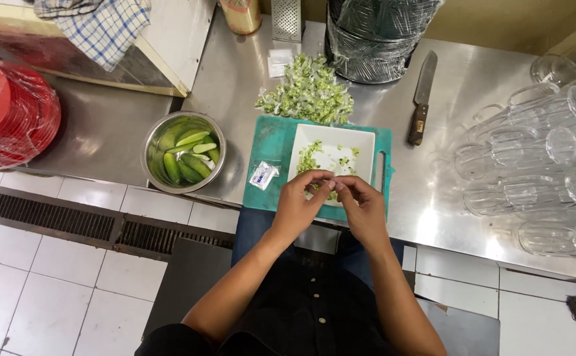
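My left hand (297, 204) and my right hand (364, 209) meet over the near edge of a white square plate (360, 142), fingertips pinched together on a small clear plastic packet (325, 182). The plate holds chopped green bits and rests on a teal cutting board (271, 142). Behind the board lies a pile of small filled clear packets with green contents (308, 95). A small stack of flat clear packets (263, 175) lies on the board's left part.
A steel bowl of cucumber pieces (184, 158) sits left of the board. A wooden-handled knife (422, 99) lies to the right, with rows of upturned glass mugs (538, 165) beyond. Wrapped red plates (11, 112), a checked cloth (97, 23) and a wrapped black container (374, 39) stand behind.
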